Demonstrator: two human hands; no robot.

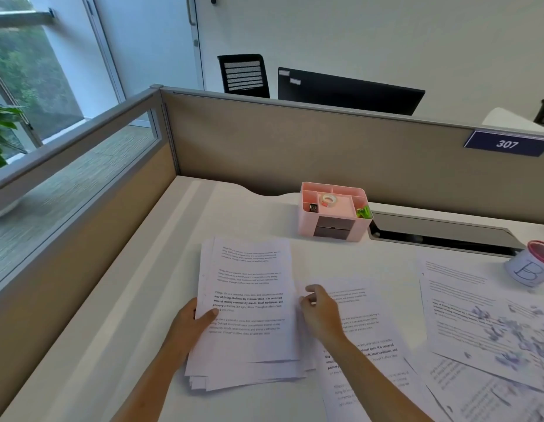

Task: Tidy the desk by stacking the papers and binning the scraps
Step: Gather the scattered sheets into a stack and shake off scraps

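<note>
A loosely squared stack of printed papers (249, 315) is seen on the white desk (161, 269), toward its left side, with the sheet edges fanned out unevenly at the near left corner of the stack. The stack is gripped at its left edge by the left hand (188, 325), the thumb curled over the top sheet and the remaining fingers hidden beneath the paper. The right hand (321, 312) is held at the right edge of the stack, its fingers curled inward toward that edge; whether a sheet is actually pinched cannot be told. Under the right forearm a single printed sheet (365, 339) lies flat on the desk, just beside the stack and partly tucked under it. Further sheets (465, 306) are spread toward the right edge of the desk, overlapping one another, and small bluish paper scraps (508, 333) are scattered on top of them. A pink desk organiser (334, 211) stands near the back of the desk against the grey partition (295, 141); a roll of tape (329, 200) sits in its middle compartment and green clips (364, 212) in its right one. A white mug with a pink rim (531, 264) stands at the right edge, touching the spread sheets. A blue plate reading 307 (506, 143) is fixed to the partition.
</note>
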